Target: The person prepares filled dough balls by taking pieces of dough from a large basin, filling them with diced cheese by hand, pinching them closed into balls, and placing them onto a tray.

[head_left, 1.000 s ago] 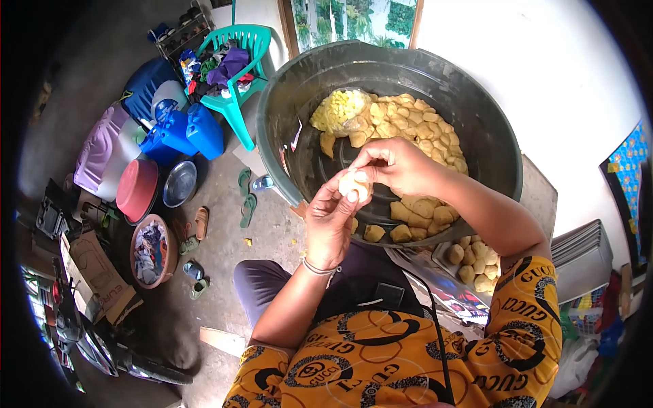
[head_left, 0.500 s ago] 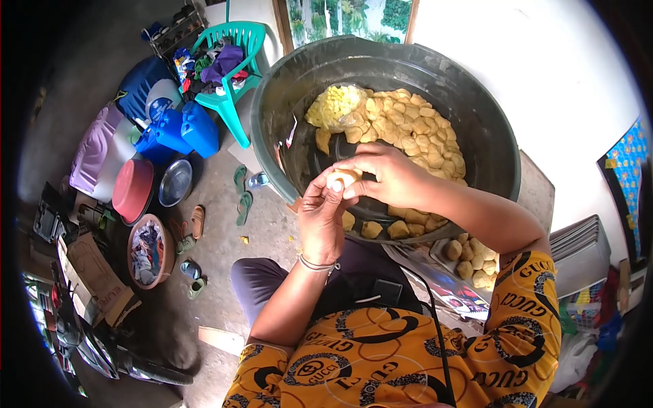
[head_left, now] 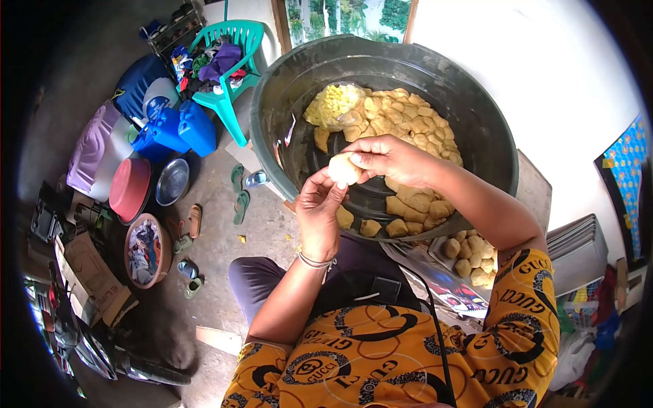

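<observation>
Both my hands hold a pale, rounded piece of dough (head_left: 343, 170) over the near left part of a large black tub (head_left: 476, 88). My left hand (head_left: 320, 214) pinches it from below with thumb and fingers. My right hand (head_left: 388, 160) grips its right side, thumb against the dough. In the tub lie many yellowish dough pieces (head_left: 415, 122), heaped at the far and right sides. A clear plastic bag of small yellow pieces (head_left: 335, 103) rests among them. Several rounded dough balls (head_left: 473, 258) sit outside the tub, beside my right forearm, which partly hides them.
To the left stand a green plastic chair (head_left: 230, 109) heaped with clothes, blue jerrycans (head_left: 197, 128), a red basin (head_left: 129, 187) and a tub of laundry (head_left: 146, 251). Slippers (head_left: 241, 206) lie on the floor. Stacked grey trays (head_left: 581, 251) stand at the right.
The dough has turned in my fingers and now shows a smoother, rounder face. My right hand has shifted slightly, its thumb now lying on the dough's upper side.
</observation>
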The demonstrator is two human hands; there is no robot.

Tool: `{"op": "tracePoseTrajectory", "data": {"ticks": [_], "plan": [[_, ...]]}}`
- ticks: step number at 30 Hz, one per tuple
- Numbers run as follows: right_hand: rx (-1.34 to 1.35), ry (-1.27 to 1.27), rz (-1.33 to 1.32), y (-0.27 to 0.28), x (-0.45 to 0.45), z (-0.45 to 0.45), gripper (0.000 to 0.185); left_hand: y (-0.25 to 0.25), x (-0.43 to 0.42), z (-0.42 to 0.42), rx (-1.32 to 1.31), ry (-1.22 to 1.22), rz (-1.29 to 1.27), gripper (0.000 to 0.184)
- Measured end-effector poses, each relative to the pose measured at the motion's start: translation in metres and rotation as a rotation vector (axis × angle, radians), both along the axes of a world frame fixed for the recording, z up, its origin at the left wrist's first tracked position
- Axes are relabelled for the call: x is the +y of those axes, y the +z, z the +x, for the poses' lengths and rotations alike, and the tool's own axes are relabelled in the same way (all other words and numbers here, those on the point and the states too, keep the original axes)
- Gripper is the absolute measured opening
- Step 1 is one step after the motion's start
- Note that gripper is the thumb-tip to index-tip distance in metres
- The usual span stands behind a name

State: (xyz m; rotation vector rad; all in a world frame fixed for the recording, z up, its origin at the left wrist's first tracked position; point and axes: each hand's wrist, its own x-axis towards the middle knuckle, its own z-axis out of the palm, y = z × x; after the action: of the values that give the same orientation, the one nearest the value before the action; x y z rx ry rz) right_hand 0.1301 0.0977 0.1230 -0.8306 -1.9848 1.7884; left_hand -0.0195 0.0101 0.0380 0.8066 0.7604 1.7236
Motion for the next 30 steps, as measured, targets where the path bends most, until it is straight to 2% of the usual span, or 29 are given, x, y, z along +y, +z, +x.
{"op": "tracePoseTrajectory", "data": {"ticks": [2, 5, 6, 9, 10, 11, 13, 15, 17, 19, 21, 26, 30], "plan": [[-0.036, 0.044, 0.017, 0.011, -0.009, -0.003, 0.032, 0.000, 0.000, 0.000, 0.025, 0.037, -0.016, 0.027], [0.027, 0.013, 0.288, -0.004, -0.004, -0.003, 0.026, 0.009, -0.002, 0.004, 0.018, -0.023, -0.025, 0.027], [-0.043, 0.007, 0.165, 0.000, 0.002, 0.003, 0.024, 0.000, 0.000, 0.000, 0.095, -0.089, -0.010, 0.034], [-0.144, -0.125, 0.334, 0.021, 0.015, 0.023, 0.028, 0.019, -0.008, 0.003, -0.015, -0.269, 0.010, 0.049], [-0.029, -0.165, 0.405, 0.027, 0.024, 0.037, 0.032, 0.022, -0.011, 0.001, 0.037, -0.306, 0.042, 0.063], [0.080, -0.213, 0.479, 0.034, 0.032, 0.056, 0.035, 0.026, -0.015, 0.002, 0.061, -0.298, 0.046, 0.067], [0.064, -0.479, 0.651, 0.067, 0.031, 0.105, 0.040, 0.027, -0.018, -0.005, 0.130, -0.302, 0.010, 0.064], [0.218, -0.856, 0.563, 0.079, 0.014, 0.170, 0.041, 0.023, -0.019, -0.013, 0.154, -0.287, 0.008, 0.061], [0.361, -1.067, 0.555, 0.076, -0.019, 0.237, 0.041, 0.025, -0.022, -0.018, 0.164, -0.287, 0.020, 0.058], [0.102, -1.345, 0.671, 0.058, -0.059, 0.300, 0.043, 0.021, -0.020, -0.018, 0.172, -0.331, 0.029, 0.054], [-0.388, -1.608, 0.814, 0.045, -0.114, 0.338, 0.041, 0.022, -0.019, -0.011, 0.186, -0.396, 0.043, 0.050], [-0.158, -1.831, 0.523, -0.001, -0.211, 0.388, 0.042, 0.020, -0.014, 0.014, 0.182, -0.566, 0.083, 0.044], [-0.233, -1.992, 0.474, -0.034, -0.241, 0.401, 0.033, 0.022, -0.014, 0.027, 0.193, -0.630, 0.120, 0.041]]}}
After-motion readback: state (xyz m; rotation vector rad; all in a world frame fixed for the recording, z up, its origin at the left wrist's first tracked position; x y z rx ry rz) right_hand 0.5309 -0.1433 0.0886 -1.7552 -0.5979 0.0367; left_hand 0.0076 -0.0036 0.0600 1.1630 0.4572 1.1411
